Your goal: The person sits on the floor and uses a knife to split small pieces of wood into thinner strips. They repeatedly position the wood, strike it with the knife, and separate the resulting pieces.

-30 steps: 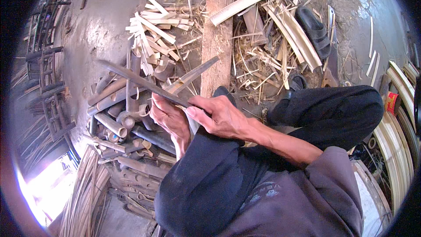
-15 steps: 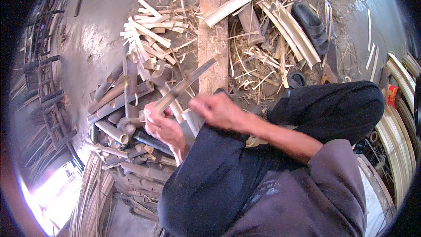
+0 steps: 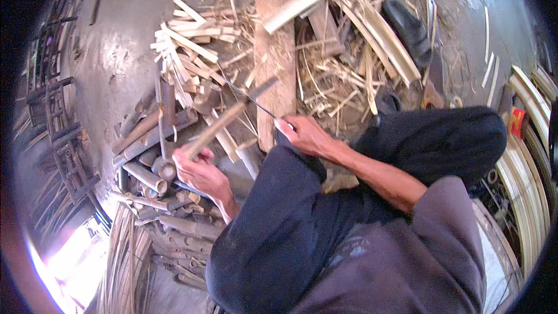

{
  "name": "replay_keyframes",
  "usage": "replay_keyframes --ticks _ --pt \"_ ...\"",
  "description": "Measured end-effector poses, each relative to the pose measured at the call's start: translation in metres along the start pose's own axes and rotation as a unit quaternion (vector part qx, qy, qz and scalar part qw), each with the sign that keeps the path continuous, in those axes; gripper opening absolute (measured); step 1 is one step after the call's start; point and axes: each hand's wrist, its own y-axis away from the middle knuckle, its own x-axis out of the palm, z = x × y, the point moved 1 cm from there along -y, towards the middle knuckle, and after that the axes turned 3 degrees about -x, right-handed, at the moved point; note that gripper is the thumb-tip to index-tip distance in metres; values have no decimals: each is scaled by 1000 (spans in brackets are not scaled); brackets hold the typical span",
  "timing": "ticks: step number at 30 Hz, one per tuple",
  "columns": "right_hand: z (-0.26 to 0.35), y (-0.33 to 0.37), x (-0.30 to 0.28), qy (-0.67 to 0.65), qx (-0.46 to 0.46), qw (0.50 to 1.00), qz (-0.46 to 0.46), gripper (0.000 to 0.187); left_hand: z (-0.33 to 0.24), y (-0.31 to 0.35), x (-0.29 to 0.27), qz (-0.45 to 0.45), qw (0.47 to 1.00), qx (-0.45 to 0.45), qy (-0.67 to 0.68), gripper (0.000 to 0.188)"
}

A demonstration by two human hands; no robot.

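Farther from the left hand (image 3: 203,175) than half a second earlier, the right hand (image 3: 307,137) gripped a thin, dark, straight blade (image 3: 264,109). The left fingers closed around a long tan-brown bamboo strip (image 3: 220,124), slanting upward before a flat brown wooden plank (image 3: 274,40), the blade crossing its upper part.
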Motion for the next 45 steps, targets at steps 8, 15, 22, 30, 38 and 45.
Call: replay_keyframes --ticks 8,15,22,30,38,45 --pt "-34 -15 -19 87 21 996 -16 39 3 8 -7 -18 1000 15 -12 46" --pt "-27 3 -5 -18 -71 997 -22 43 -5 0 -10 15 997 -42 63 44" --pt "-7 17 0 85 -91 990 63 35 -2 5 -8 -13 999 -28 10 49" --pt "-42 -8 -28 121 31 992 -19 57 6 -11 -11 21 1000 17 5 49" --pt "-78 -1 -34 162 53 984 -58 57 6 -30 -1 31 996 73 47 63" --pt "-22 1 -38 57 82 994 -39 50 0 -18 38 99 965 -4 241 51"
